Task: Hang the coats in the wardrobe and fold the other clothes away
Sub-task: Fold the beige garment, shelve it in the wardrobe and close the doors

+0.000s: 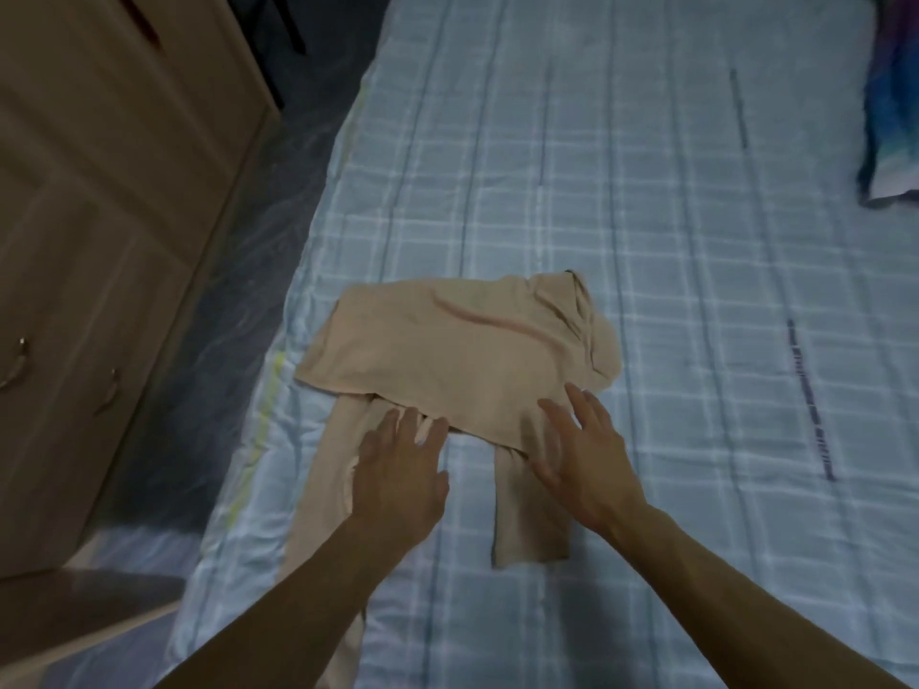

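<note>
A beige garment (447,350) lies partly folded on the bed (671,241), near its left edge. Two ends of the garment stick out toward me from under the folded part. My left hand (398,469) rests flat with straight fingers on the left end. With its fingers spread, my right hand (582,460) lies over the right end and the folded part's near edge. Neither hand grips the cloth.
A wooden wardrobe (99,216) with metal handles stands at the left, across a strip of dark floor (248,241). A blue and purple cloth (890,116) lies at the bed's far right. The bed has a pale blue checked cover.
</note>
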`<state>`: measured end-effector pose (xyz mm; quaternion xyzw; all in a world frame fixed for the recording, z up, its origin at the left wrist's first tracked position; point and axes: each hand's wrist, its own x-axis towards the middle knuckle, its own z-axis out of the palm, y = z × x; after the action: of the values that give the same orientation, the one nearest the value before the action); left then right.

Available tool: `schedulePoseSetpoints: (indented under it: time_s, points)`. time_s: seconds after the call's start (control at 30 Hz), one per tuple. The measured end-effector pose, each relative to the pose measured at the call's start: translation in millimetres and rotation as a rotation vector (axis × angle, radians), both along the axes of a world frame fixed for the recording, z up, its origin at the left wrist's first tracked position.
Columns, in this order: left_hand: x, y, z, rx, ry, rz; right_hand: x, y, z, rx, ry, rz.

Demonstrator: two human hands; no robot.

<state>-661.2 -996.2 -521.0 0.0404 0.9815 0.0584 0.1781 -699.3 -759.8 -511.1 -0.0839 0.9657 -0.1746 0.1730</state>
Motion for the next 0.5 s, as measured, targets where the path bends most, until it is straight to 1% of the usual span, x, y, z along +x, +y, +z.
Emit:
schedulePoseSetpoints:
  time_s: [0.17, 0.27, 0.5]
  points:
    - [-22.7, 4.0, -32.7, 0.016, 0.076, -0.11, -7.7, -15.5, -41.2, 0.002, 0.016, 0.102]
    - [-28.4, 8.4, -50.4, 0.017, 0.138, -0.162, -8.3, -17.6, -62.1, 0.021, 0.011, 0.097]
    - [-20.9, 4.0, -60.8, 0.071, 0.269, -0.192, -7.8, -21.3, -78.8, -0.02, 0.235, -0.002]
